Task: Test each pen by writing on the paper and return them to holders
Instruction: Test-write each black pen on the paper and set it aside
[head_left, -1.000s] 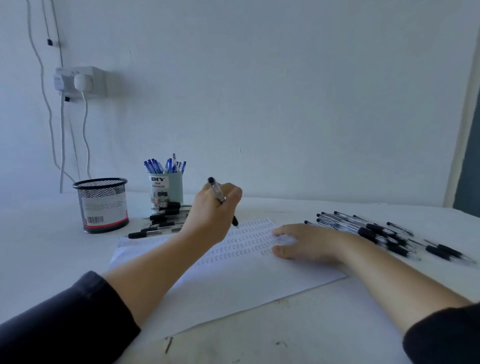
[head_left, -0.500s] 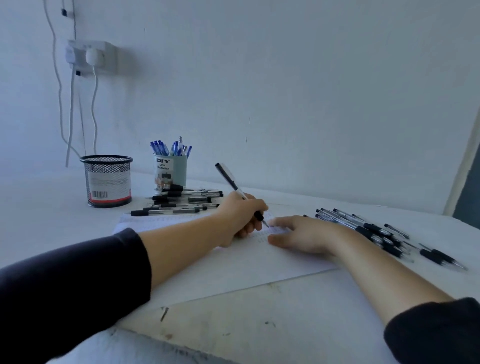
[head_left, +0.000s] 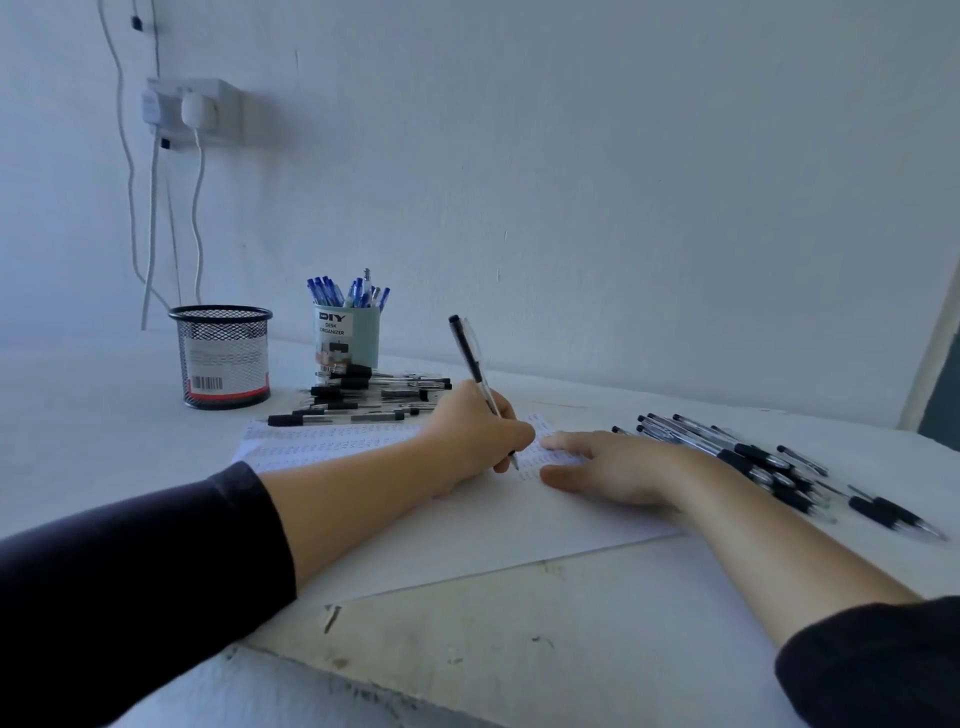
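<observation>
1. Left hand wrapped around a clear pen with a black cap end, tip down on the paper, top end leaning back toward 11 o'clock.
2. Right hand lying flat and relaxed on the same sheet, fingers straight, gripping nothing, just beside the pen tip at its 3 o'clock.
3. Paper spread mid-table, rows of tiny scribbles across the far part, too small to read.
4. Loose bunch of black pens at 12 o'clock from the sheet's far left corner, nearest one touching the paper's far edge.
5. Pale green holder right behind that bunch, labelled "DIY DESK ORGANIZER", stuffed with blue pens.
6. Black mesh holder at 9 o'clock from the green one, standing apart, barcode label on the side; contents impossible to make out.
7. Second pile of black pens at 3 o'clock from the right hand, close to the wrist, a couple of strays further out.
8. Dark sleeves on both arms, pushed up the forearm.
9. Wall socket at 11 o'clock, white plugs in it, cables hanging down.
</observation>
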